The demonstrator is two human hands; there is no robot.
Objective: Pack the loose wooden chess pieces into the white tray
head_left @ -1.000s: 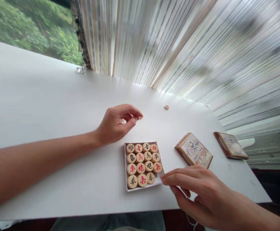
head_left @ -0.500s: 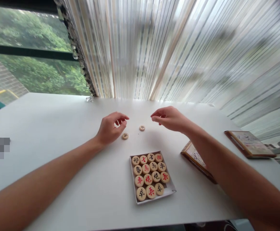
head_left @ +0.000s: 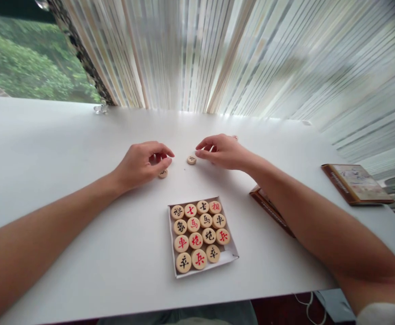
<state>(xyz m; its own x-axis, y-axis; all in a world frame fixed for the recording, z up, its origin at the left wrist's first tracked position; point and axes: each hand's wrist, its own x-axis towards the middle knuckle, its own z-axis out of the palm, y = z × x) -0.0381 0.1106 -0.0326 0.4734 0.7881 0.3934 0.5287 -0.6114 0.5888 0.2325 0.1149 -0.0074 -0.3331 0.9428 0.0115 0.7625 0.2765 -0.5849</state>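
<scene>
My left hand point(head_left: 143, 164) hovers over the white table with thumb and fingers curved and apart, holding nothing. A round wooden Chinese chess piece point(head_left: 162, 174) with a black character lies under its thumb, partly covered; whether they touch I cannot tell. My right hand point(head_left: 221, 152) is open too, its fingertips close beside another black-lettered piece point(head_left: 191, 159). Nearer me, a shallow white box point(head_left: 229, 258) holds rows of such pieces, some red and some black, with a gap in its front right corner. Behind my right hand a small reddish piece point(head_left: 235, 137) partly shows.
A brown box point(head_left: 270, 208) lies partly under my right forearm. Another brown box with a pictured lid point(head_left: 356, 183) sits at the right. Striped string curtains point(head_left: 184, 54) hang along the table's far edge. A clear glass ornament point(head_left: 100, 109) is at the back left.
My right hand has moved left, close to the farther loose piece. My left hand has come over the nearer one, covering part of it. The camera view has tilted down.
</scene>
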